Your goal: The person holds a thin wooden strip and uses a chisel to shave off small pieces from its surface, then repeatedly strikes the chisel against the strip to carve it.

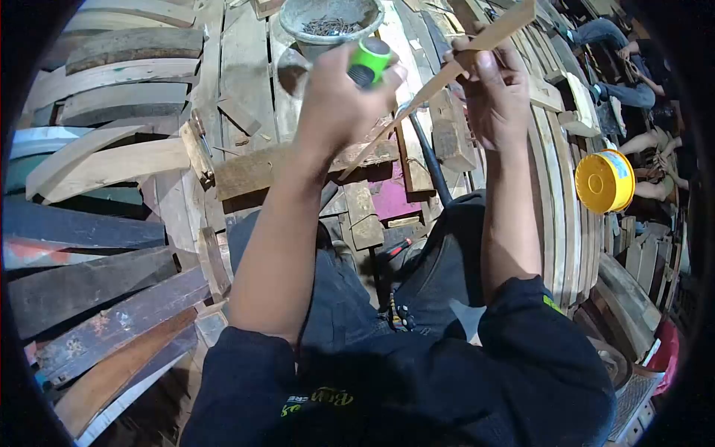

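Observation:
My left hand [339,104] is closed round a green and black tool grip [372,59], its rounded green end pointing up at me; the rest of this tool is hidden by the hand. In my right hand [500,97] I pinch a thin wooden strip [439,80] between thumb and fingers. The strip slants from the upper right down past my left hand, and its lower end reaches a thick wooden block [253,175]. Beyond my left hand stands a grey bucket [331,15] with a heap of nails [331,27] in it.
Curved wooden pieces [126,82] are piled along the left. A dark metal bar [430,153] leans near my knee, and a red-and-black handle [398,248] lies between my legs. To the right are long planks [551,201], a yellow bucket [605,181] and other seated people [614,86].

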The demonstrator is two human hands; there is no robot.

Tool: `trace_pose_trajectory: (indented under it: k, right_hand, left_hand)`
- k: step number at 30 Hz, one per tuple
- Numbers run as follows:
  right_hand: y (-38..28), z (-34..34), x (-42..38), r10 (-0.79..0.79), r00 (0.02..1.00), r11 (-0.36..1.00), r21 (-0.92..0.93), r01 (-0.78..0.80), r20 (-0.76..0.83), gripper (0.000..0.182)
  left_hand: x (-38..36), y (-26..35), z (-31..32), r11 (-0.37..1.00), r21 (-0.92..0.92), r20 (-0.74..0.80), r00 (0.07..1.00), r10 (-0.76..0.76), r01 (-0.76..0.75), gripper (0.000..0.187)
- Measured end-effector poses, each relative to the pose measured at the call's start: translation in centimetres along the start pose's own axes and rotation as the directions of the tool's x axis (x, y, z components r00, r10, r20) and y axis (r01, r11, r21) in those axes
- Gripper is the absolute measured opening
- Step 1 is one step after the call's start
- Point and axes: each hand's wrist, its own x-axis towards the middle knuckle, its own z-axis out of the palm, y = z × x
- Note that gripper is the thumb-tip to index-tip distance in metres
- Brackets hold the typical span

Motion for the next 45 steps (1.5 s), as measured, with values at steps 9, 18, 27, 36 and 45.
trace_pose_trajectory:
  k: [9, 18, 27, 36, 45]
  right_hand:
    - [1.0, -0.6, 0.1, 0.092, 0.989, 0.974, -0.217, -0.065, 0.113, 0.033]
    - [1.6, 0.6, -0.4, 0.194, 0.959, 0.901, -0.424, -0.091, 0.206, 0.034]
    - [1.3, 1.5, -0.8, 0.237, 0.945, 0.867, -0.488, -0.101, 0.226, 0.038]
    - [1.2, 2.0, -1.1, 0.270, 0.936, 0.858, -0.498, -0.127, 0.227, 0.043]
    - [1.0, 2.6, -1.3, 0.226, 0.936, 0.825, -0.564, -0.036, 0.271, 0.055]
  left_hand:
    - [0.3, -0.2, -1.4, 0.989, 0.065, -0.167, 0.979, -0.121, 0.133, 0.028]
    - [0.1, -0.5, 0.0, 1.000, 0.011, 0.018, 1.000, -0.004, 0.004, 0.022]
    - [0.1, 0.8, -0.7, 0.995, -0.077, 0.126, 0.989, 0.073, -0.064, 0.026]
    - [-0.2, 1.7, -0.7, 0.956, -0.259, 0.000, 0.990, 0.144, -0.139, 0.025]
    - [0.0, 1.4, -1.1, 0.975, -0.150, 0.047, 0.984, 0.173, -0.164, 0.023]
